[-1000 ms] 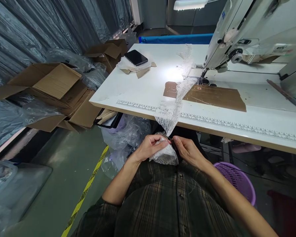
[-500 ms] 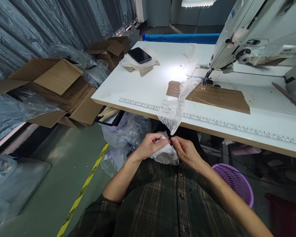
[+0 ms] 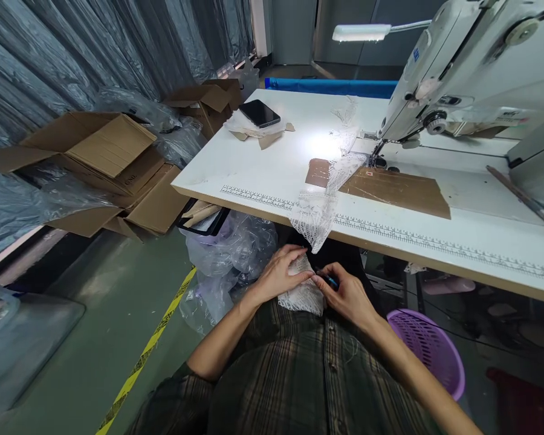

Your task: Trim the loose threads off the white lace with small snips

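Observation:
A white lace piece [image 3: 303, 296] lies across my lap, below the table's front edge. My left hand [image 3: 281, 273] grips it from the left, the fingers over its upper part and the thumb pointing right. My right hand [image 3: 347, 294] is closed at the lace's right edge, its thumb tip close to my left thumb. A small blue tool [image 3: 330, 281] shows between the right fingers; most of it is hidden, so its kind is unclear. Just above my hands, a lace strip [image 3: 315, 217] hangs over the table edge and runs back to the sewing machine's needle area [image 3: 375, 158].
The sewing machine [image 3: 435, 90] stands on the right of the white table [image 3: 254, 166]. Brown cardboard [image 3: 403, 190] lies before it. A phone [image 3: 259, 113] rests on cloth at the left. Cardboard boxes [image 3: 113, 145] and plastic bags [image 3: 231, 248] sit left; a purple basket [image 3: 428, 350] stands right.
The view has tilted up a little. My left hand has flattened over the lace, and my right hand has turned, with the blue tool now showing in it.

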A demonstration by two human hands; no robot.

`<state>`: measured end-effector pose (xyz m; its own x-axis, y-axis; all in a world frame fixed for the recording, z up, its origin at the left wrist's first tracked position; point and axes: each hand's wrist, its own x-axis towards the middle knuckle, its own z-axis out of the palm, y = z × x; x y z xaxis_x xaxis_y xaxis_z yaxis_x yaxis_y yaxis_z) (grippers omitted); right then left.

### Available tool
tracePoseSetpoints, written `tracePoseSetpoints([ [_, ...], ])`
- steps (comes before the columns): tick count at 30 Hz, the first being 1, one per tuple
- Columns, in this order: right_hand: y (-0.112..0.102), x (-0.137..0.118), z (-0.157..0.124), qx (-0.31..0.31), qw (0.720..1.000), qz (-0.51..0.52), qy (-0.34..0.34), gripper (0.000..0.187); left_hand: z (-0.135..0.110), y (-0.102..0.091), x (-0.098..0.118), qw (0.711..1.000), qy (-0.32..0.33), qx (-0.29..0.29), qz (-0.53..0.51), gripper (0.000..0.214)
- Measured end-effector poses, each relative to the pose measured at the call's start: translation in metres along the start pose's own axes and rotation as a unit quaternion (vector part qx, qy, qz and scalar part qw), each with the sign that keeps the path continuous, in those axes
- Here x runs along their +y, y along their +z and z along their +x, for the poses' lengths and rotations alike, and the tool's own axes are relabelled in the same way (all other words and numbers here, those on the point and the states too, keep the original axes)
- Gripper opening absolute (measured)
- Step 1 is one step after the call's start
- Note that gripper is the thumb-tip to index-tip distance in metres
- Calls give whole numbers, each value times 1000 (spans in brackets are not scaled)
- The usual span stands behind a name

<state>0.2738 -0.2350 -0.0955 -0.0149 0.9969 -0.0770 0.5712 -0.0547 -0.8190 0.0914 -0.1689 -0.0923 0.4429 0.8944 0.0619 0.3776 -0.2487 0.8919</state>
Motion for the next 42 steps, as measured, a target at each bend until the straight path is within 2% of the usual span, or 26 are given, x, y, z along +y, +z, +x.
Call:
tracePoseSetpoints([
  [2, -9, -5, 0, 48, 999, -14, -18, 33, 1, 0, 8, 998, 30, 37, 45, 45],
  [6, -27, -24, 3, 117, 990, 25, -70, 22, 7, -1, 35, 987, 50, 128, 86, 34],
  [8, -32, -34, 5, 148, 984, 46, -92, 19, 11, 0, 45, 983, 71, 136, 99, 25],
  [11, -33, -41, 8, 167, 978, 63, -105, 19, 13, 6, 48, 978, 136, 92, 125, 19],
  [15, -27, -41, 9, 184, 981, 27, -46, 29, -1, 18, 40, 953, 245, -27, 177, 18],
  [17, -24, -40, 9, 198, 980, 7, -17, 26, -9, 20, 37, 942, 270, -86, 181, 19],
  [19, -23, -38, 8, 196, 981, 12, -6, 23, -13, 16, 36, 944, 271, -112, 149, 19],
  [21, -22, -38, 7, 170, 984, 45, -9, 20, -11, 6, 36, 961, 248, -75, 93, 20],
  [23, -22, -39, 3, 123, 988, 89, -22, 19, -5, -4, 35, 979, 202, 1, 31, 33],
  [25, -21, -41, -1, 61, 989, 125, -50, 17, 4, -11, 33, 988, 146, 36, -41, 49],
  [26, -20, -42, -4, 27, 988, 137, -68, 16, 8, -13, 32, 989, 121, 21, -84, 53],
  [28, -18, -45, -9, -35, 982, 157, -102, 14, 14, -12, 27, 977, 76, -64, -186, 59],
  [30, -16, -45, -13, -71, 976, 170, -118, 15, 16, -9, 23, 942, 31, -159, -294, 59],
  [32, -16, -43, -15, -76, 976, 174, -110, 17, 13, -6, 20, 912, -14, -195, -360, 51],
  [34, -18, -37, -15, -63, 980, 165, -88, 20, 9, -6, 19, 913, -60, -171, -366, 40],
  [37, -21, -27, -12, -48, 989, 132, -55, 29, 3, -10, 20, 936, -113, -127, -308, 33],
  [42, -18, -17, -1, -44, 995, 77, -53, 47, 0, -15, 22, 951, -115, -110, -267, 32],
])
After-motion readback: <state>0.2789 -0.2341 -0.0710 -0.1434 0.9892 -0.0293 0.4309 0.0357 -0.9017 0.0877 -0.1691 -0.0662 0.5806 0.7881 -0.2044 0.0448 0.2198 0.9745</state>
